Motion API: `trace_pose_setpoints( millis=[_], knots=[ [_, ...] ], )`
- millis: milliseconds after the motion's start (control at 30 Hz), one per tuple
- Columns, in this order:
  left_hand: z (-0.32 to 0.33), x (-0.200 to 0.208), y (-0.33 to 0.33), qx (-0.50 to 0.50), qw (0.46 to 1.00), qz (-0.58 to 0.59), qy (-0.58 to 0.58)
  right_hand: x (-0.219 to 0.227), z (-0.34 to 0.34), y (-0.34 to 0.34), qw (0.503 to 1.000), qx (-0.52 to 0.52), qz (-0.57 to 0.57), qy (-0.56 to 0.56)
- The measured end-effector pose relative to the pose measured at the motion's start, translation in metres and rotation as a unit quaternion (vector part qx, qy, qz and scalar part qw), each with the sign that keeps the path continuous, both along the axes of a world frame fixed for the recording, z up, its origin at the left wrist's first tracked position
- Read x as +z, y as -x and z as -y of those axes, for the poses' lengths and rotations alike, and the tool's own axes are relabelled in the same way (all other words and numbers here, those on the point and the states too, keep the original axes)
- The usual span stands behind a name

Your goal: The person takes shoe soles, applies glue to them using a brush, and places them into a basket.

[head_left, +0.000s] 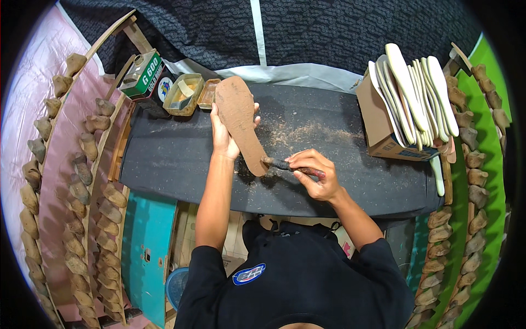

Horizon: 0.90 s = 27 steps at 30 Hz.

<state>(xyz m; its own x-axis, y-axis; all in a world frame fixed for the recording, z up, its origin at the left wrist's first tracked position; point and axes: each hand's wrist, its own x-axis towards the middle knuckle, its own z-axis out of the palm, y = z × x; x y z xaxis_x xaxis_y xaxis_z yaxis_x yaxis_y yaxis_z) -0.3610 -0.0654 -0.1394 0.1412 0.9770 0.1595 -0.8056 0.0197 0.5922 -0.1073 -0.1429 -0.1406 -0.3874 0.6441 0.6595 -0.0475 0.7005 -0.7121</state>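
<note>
L hand [224,143]: fingers [256,108] wrap the edges of a brown, matte, shoe-sole-shaped sheet [239,112], gripping it from below, above the black-cloth-covered counter [192,159], which bears pale shavings [318,132]. R hand [318,175]: fingers closed on a dark, slim-handled tool [281,164] w/ reddish butt; tip touches sheet's narrow lower end. Far L of counter: green, white & dark rectangular metal tin [147,85] w/ large printed lettering & round emblem, beside yellowish open tub [181,111]. Far R: brown cardboard carton [377,126] w/ blue printed panel, lettering partly hidden, holding white, elongated sole-shaped pieces [408,93]. Black short-sleeved shirt [323,274]: oval, blue-edged badge [249,274], stylised lettering.
</note>
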Motion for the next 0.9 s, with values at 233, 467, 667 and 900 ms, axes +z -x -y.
trace_pose_setpoints(
  millis=[233, 467, 667, 900],
  knots=[
    [0.008, 0.004, 0.039, 0.108, 0.994, 0.013, 0.002, -0.016, -0.009, 0.028, 0.996, 0.045, 0.077, -0.017],
    [0.015, 0.007, 0.102, 0.174, 0.985, 0.001, 0.016, -0.002, -0.080, 0.084, 0.991, -0.044, -0.072, 0.108],
    [0.014, 0.003, 0.143, 0.175, 0.983, 0.029, 0.040, -0.009, -0.162, 0.172, 0.981, -0.056, -0.111, 0.151],
    [0.016, -0.009, 0.182, 0.125, 0.986, 0.038, 0.099, -0.029, -0.236, 0.252, 0.987, -0.144, 0.061, 0.025]
  ],
)
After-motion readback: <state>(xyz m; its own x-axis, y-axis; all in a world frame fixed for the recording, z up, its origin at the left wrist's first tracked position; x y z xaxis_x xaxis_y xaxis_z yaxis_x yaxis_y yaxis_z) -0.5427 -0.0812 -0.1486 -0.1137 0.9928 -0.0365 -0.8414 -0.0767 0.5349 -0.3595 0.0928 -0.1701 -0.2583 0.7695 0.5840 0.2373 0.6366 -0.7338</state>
